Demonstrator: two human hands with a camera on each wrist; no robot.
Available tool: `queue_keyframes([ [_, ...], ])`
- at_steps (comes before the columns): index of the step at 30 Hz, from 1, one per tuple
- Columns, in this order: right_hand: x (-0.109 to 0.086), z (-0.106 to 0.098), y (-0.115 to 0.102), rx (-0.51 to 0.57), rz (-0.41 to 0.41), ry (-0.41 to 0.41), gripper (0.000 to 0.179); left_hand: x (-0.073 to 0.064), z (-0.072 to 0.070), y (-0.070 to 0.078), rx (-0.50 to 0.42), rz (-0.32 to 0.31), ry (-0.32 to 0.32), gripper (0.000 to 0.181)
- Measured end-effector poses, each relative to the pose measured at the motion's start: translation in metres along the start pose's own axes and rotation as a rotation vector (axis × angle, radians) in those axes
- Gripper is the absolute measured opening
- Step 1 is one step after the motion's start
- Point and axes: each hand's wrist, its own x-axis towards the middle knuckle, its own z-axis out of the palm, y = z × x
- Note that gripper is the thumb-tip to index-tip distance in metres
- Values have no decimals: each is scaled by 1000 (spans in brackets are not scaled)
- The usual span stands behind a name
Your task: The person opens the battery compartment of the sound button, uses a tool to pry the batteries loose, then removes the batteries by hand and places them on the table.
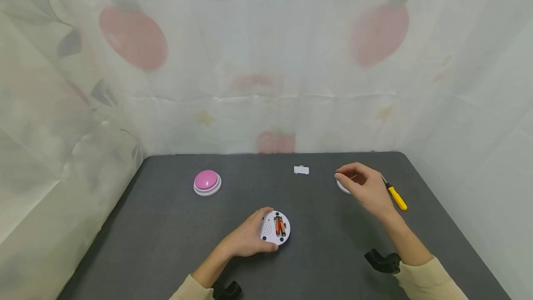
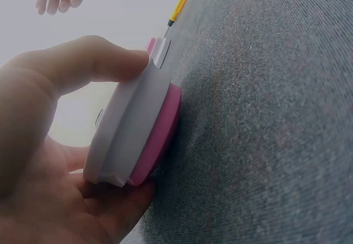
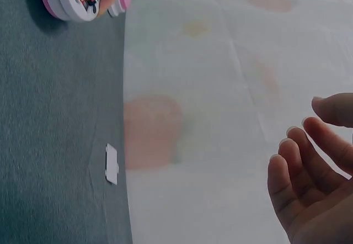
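My left hand (image 1: 249, 236) grips a round push-button (image 1: 268, 230) turned face down, thumb and fingers at opposite edges of its white base. Its pink dome (image 2: 161, 139) faces the table in the left wrist view. Two red-and-black batteries (image 1: 280, 227) sit in its uncovered battery compartment. At the right, my right hand (image 1: 368, 189) hovers with fingers loosely bent and nothing between them, as the right wrist view shows. Behind it in the head view is a second button (image 1: 343, 186), mostly hidden by the hand.
A yellow-handled screwdriver (image 1: 397, 198) lies beyond the right hand. A small white battery cover (image 1: 301, 169) lies near the table's back edge. Another pink button (image 1: 207, 182) stands dome up at back left. A printed curtain (image 1: 266, 115) hangs behind the dark table (image 1: 166, 244).
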Motion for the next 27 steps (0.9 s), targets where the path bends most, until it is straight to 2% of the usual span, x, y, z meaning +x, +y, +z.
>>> queue_keyframes([
  [5,1,11,-5,19,-26,-34,15,0,0,-1,6,7,4,93],
  [11,4,28,-5,59,-98,-84,17,0,-1,-1,2,4,5,95],
  [19,0,54,-1,55,-50,-173,15,0,-2,-1,2,-7,-2,94],
  [27,-8,83,8,77,-69,-205,14,-1,-1,-1,-2,-18,-2,94],
])
